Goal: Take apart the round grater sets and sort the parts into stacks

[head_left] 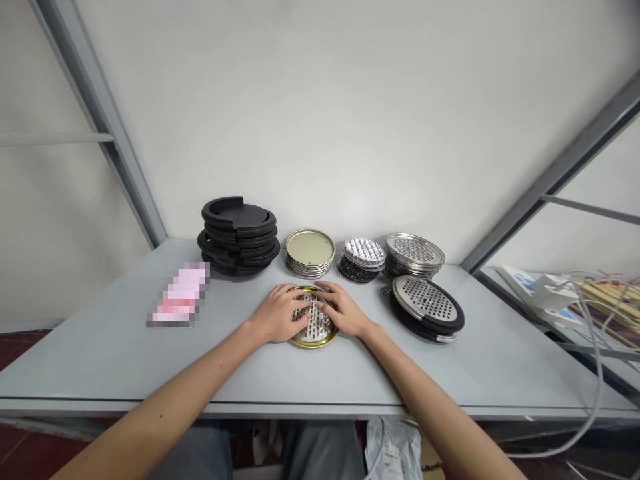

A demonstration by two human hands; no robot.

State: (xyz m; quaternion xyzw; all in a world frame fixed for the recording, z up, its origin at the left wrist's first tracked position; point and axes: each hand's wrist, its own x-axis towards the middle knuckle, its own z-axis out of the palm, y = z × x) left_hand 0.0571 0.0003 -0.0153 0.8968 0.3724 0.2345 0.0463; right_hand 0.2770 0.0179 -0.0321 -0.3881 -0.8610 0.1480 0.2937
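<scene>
In front of me on the table lies a round grater disc [318, 327], a slotted silver plate inside a shiny gold rim. My left hand [281, 315] curves around its left side, fingers over the upper rim and thumb on the plate. From the right, my right hand [346, 311] grips the same disc, its fingers reaching across the top edge and onto the slots. Both hands cover part of the rim. Just behind stand a stack of gold-coloured round lids or rings [310, 248] and a stack of small toothed grater plates [365, 252].
Stacked black ring-shaped bases [240, 233] stand at the back left, near a blurred pink object [181, 292]. Silver-rimmed grater discs [415, 252] are piled back right. A black-based assembly with a perforated plate [429, 301] lies before them. A white cable [595, 373] hangs at right.
</scene>
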